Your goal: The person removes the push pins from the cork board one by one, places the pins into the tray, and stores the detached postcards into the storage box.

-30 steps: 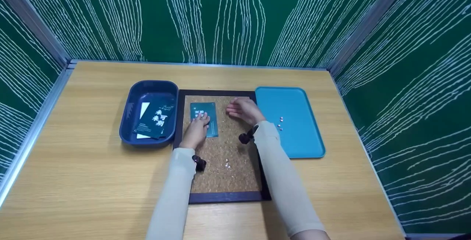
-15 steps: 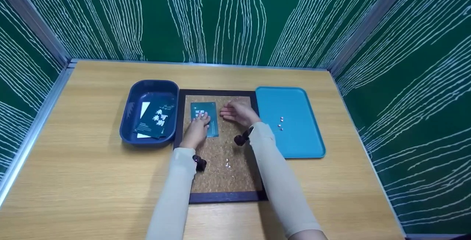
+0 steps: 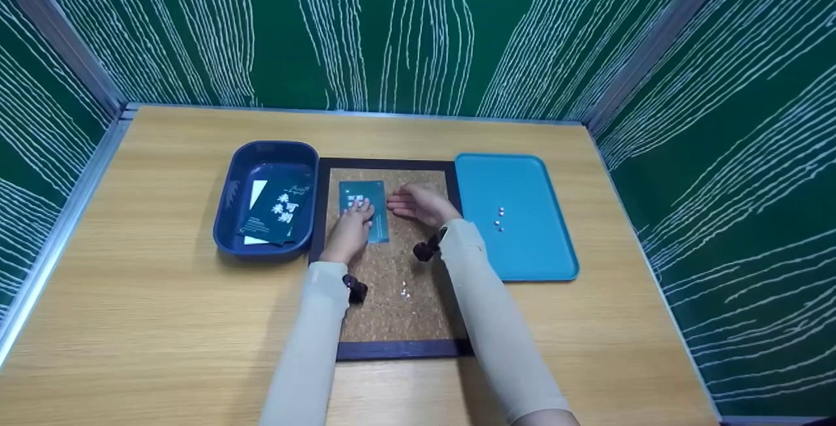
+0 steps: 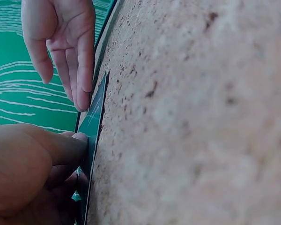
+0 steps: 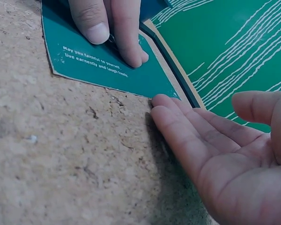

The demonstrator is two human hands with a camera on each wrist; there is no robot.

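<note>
A dark green card with white lettering lies on a framed cork board. My left hand rests on the card, its fingertips pressing the surface. In the right wrist view, small white English text shows on the card beside those fingers. My right hand is just to the right of the card, fingers extended, palm turned toward it, thumb held apart. Its fingertips are close to the card's edge; whether they touch it I cannot tell. Nothing lies in the right palm.
Left of the board stands a dark blue bin holding green cards and a white one. A light blue tray on the right carries several tiny shiny pieces. More tiny pieces lie on the lower cork.
My right hand has moved left across the cork, toward the card's right edge. The left hand has stayed on the card.
</note>
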